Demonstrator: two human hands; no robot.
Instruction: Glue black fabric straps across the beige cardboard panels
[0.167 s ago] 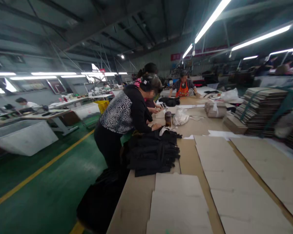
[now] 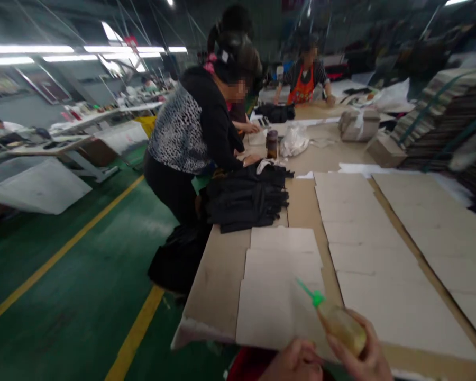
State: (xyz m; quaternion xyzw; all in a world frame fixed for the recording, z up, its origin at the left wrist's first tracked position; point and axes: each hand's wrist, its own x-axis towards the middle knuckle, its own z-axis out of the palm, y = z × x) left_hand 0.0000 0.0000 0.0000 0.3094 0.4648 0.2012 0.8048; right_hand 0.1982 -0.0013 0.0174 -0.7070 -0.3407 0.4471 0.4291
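Note:
My right hand [image 2: 367, 352] is wrapped round a squeeze bottle [image 2: 343, 327] with yellowish liquid inside. Its green nozzle [image 2: 316, 297] points up and to the left, above the near column of overlapping grey-beige boards [image 2: 277, 286]. Low in the view, just left of the bottle, my left hand [image 2: 297, 361] is closed with its fingers curled together. Whatever it may hold is hidden. Both hands are by the table's near edge, and part of a red garment shows beneath them.
A pile of black fabric pieces [image 2: 248, 198] lies beyond the near boards. More board columns [image 2: 381, 259] cover the table's right side, with a strapped board stack [image 2: 448, 111] behind. A co-worker [image 2: 194, 121] leans over the table's left side; another, in an orange apron [image 2: 302, 84], stands farther back.
The view has tipped downward, so the table and people sit higher in it. My hands and most of the squeeze bottle have come into sight; only a green speck showed before.

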